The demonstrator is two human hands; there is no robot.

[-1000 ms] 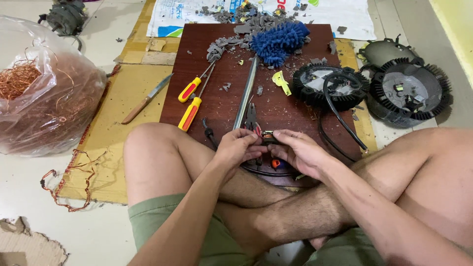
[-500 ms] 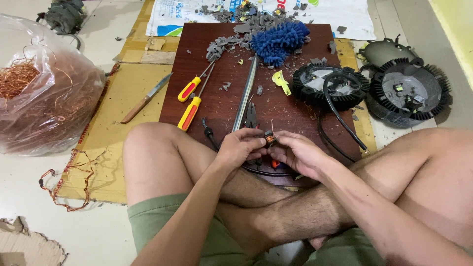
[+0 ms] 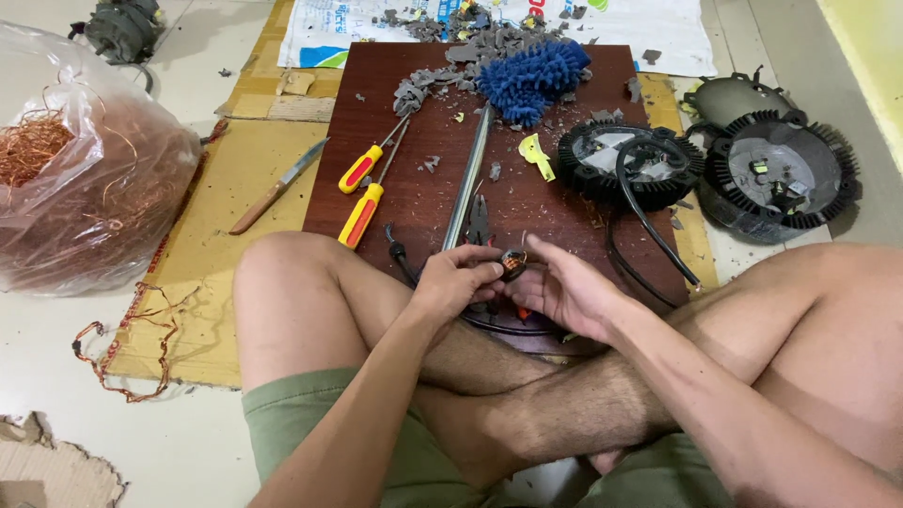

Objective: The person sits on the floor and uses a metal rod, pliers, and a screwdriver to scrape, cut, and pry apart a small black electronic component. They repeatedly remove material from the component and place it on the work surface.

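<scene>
Left hand (image 3: 458, 280) and right hand (image 3: 564, 290) meet over the near edge of the brown board (image 3: 602, 75), above the crossed legs. Left fingers are closed on a small dark part with copper windings (image 3: 513, 264), probably a motor coil; too small to be sure. Right hand is half open, fingertips touching the part. Pliers (image 3: 478, 221) lie just behind, and two red-yellow screwdrivers (image 3: 362, 199) farther left.
</scene>
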